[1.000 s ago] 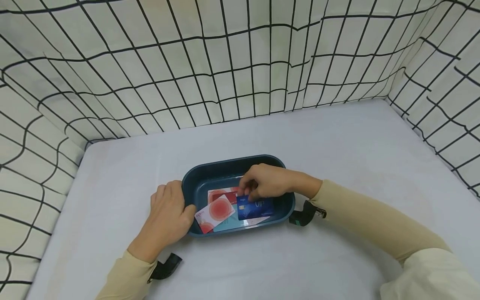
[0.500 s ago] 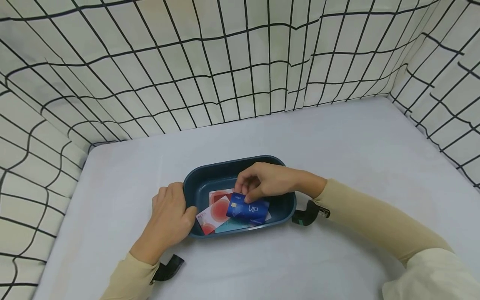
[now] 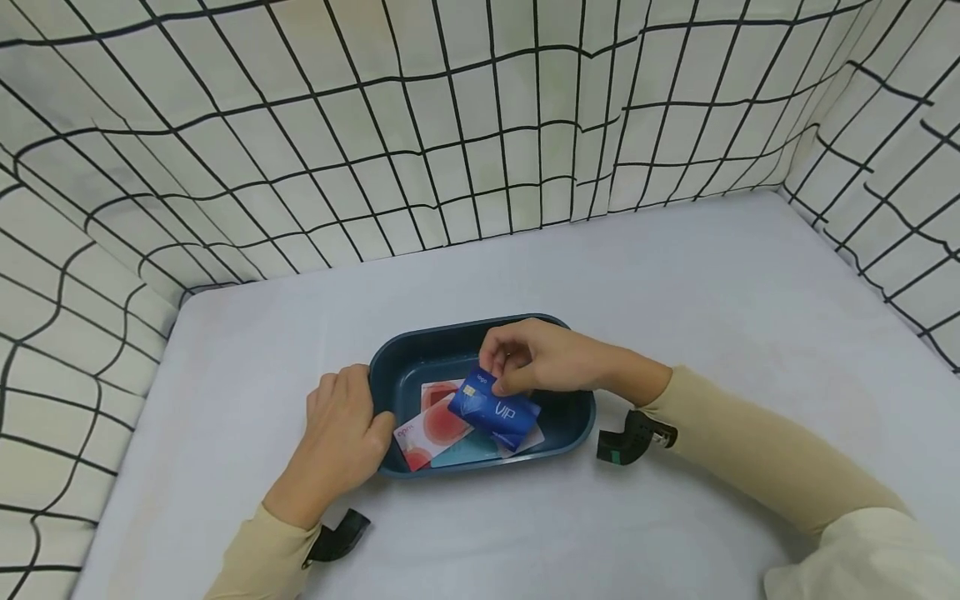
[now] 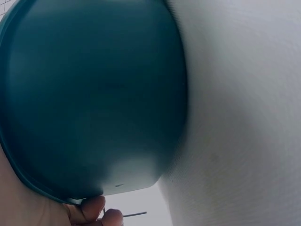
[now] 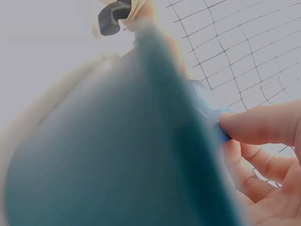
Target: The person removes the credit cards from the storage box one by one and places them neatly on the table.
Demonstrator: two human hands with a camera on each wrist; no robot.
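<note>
A dark teal plastic tub (image 3: 423, 360) stands on the white tabletop, with several cards inside. My left hand (image 3: 337, 429) grips its left end, fingers at the rim and thumb on the near side; the left wrist view is filled by the outer wall (image 4: 94, 89). Between thumb and fingers, my right hand (image 3: 551, 357) pinches a blue VIP card (image 3: 487, 408), tilted over the other cards. A sliver of blue card (image 5: 225, 135) shows by the right thumb in the right wrist view. Beneath lie a white card with a red circle (image 3: 435, 427) and a light blue card (image 3: 461, 452), partly covered.
White walls behind black grid netting (image 3: 480, 142) enclose the table (image 3: 675, 275) at the back and both sides. A black wrist device (image 3: 637, 435) hangs at the right sleeve, and another black device (image 3: 339, 536) at the left.
The right hand has lifted and turned the blue VIP card, which shifted left and then tilted, leaving the cards beneath. The left hand has kept its grip on the tub.
</note>
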